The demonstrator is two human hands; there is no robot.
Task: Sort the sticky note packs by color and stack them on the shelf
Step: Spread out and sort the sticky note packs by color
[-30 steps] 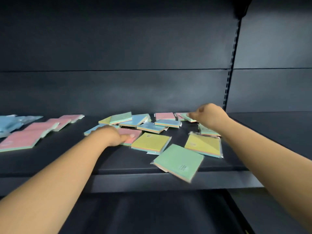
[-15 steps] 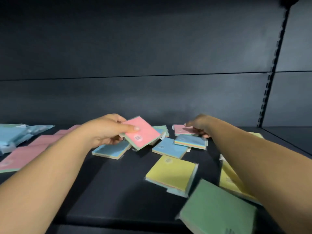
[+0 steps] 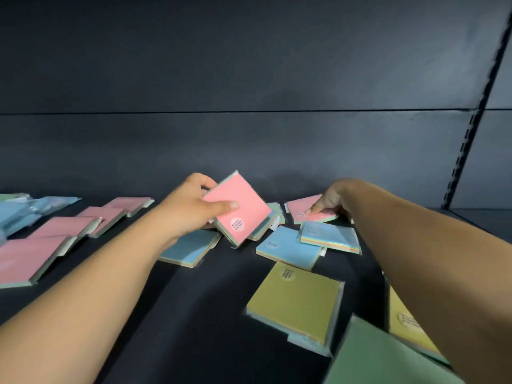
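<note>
Pink-topped, the pack [image 3: 240, 208] held in the left hand [image 3: 191, 207] is lifted clear of the shelf [image 3: 194, 314] and tilted, with a round white label near its lower corner. The thumb lies across the pink face and the fingers curl behind the far edge, so the pack is pinched between them.

The right hand [image 3: 331, 199] reaches to the back of the shelf. Its fingers are curled down onto a second pink pack [image 3: 307, 210] lying flat there, with the thumb at the near edge. Whether this pack is fully gripped or only pressed cannot be told.

Sorted packs, left side:
- A row of pink packs [image 3: 66, 231] lies flat, running from the near left toward the back wall, each overlapping or just beside the next.
- Blue packs [image 3: 25, 212] lie at the far left, blurred.

Unsorted packs, centre and right:
- One blue pack [image 3: 188, 249] lies under the left wrist.
- Two blue packs [image 3: 288, 248] [image 3: 329, 236] lie just in front of the right hand, the right one overlapping the other.
- A yellow pack [image 3: 296, 303] lies near the front.
- A second yellow pack [image 3: 410, 325] is partly hidden by the right forearm.
- A green pack [image 3: 374, 358] sits at the front edge, cut off by the frame.
- A green pack edge shows behind the lifted pack.
</note>
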